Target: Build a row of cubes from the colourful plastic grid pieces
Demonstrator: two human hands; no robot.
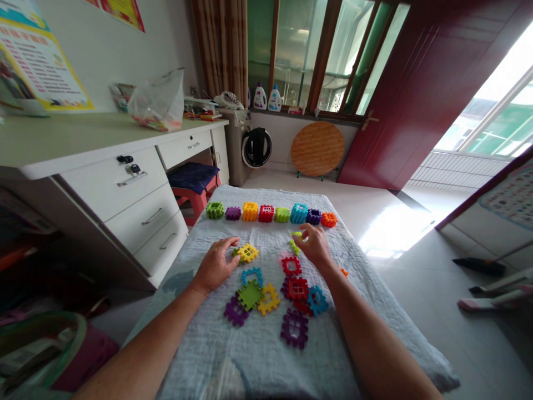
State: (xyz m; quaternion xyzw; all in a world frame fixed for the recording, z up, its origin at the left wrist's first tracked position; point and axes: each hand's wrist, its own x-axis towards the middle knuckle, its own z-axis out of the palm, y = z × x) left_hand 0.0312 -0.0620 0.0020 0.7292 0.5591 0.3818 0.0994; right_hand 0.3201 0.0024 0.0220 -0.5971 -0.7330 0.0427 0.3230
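My left hand [215,264] rests on a grey-blue quilt [258,355], fingers curled onto a yellow square puzzle tile [248,253]. My right hand [313,244] pinches a lime-green tile [296,243] just above the cloth. Between my forearms lie several loose flat tiles: a blue one [252,274], a green one [250,294], a red one [291,265] and a purple one [295,328]. Beyond my hands stands a row of assembled colour cubes [272,213], from a green cube [215,210] to an orange cube [328,219].
A white desk with drawers [125,183] stands at the left, a red stool with a blue cushion [194,183] under it. A washing machine [245,147] and a round wooden board [317,149] stand at the back wall. A broom [478,266] lies on the floor at the right.
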